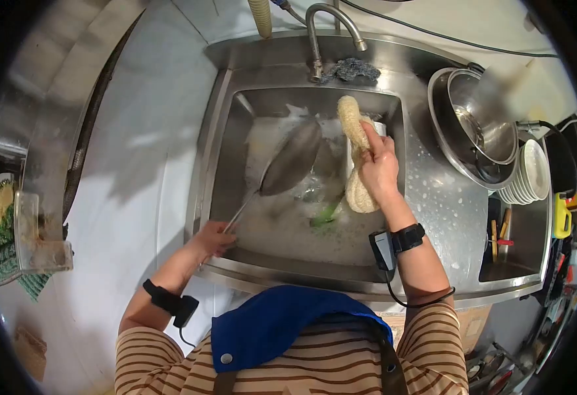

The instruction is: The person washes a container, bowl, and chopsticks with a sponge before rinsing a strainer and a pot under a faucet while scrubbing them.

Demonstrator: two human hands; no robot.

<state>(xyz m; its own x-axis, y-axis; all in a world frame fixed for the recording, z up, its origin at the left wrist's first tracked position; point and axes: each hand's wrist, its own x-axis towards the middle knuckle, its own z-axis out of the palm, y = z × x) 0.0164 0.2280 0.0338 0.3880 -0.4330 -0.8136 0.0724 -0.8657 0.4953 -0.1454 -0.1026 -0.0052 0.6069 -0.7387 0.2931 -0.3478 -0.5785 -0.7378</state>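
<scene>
My left hand [211, 241] is closed round the thin handle of a long-handled strainer [293, 160] at the sink's front left. Its dark, oval head is tilted over the cloudy, sudsy water, slightly blurred. In my right hand [379, 163] is a long, pale loofah [362, 194], gripped at its middle near the sink's right wall. A pale, shiny edge shows behind the loofah, mostly hidden by the hand. Something green [328, 214] lies in the water between my hands. Both hands are over the steel sink [301, 263].
A curved faucet [331, 13] rises behind the sink, with a steel scouring pad [351, 69] at its base. Nested metal bowls [441, 125] and stacked white plates [532, 172] stand on the right. A smaller basin [515, 266] there holds wooden-handled tools. A white wall [137, 131] borders the left.
</scene>
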